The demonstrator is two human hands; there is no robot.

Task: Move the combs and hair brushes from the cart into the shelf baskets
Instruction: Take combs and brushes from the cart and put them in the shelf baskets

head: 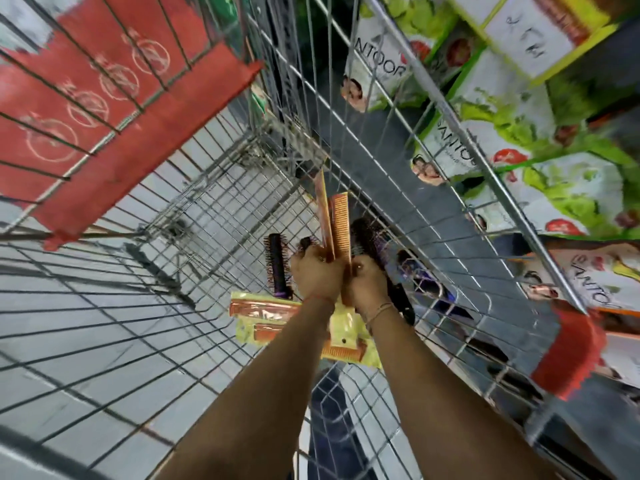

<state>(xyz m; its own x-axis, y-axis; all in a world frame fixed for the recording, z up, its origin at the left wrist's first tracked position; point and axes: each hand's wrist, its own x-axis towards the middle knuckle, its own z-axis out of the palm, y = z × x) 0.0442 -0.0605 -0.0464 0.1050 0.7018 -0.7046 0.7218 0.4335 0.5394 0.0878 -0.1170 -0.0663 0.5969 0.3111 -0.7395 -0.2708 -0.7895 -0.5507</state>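
Both hands, left (317, 271) and right (367, 282), clenched side by side around flat orange plastic combs (337, 223) pointing away, deep inside silver wire cart (221, 188), black bristle brush (277, 265) just left.

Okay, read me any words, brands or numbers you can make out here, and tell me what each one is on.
"NTOOR": cut-off brand name on a white and green soap box beyond the cart wire.
"SANTO": partial, on another such box at the right edge.
Red cart flap: round symbols only, no readable words.
Yellow comb packets: print too blurred to read.
Top right box: handwritten marks, illegible.
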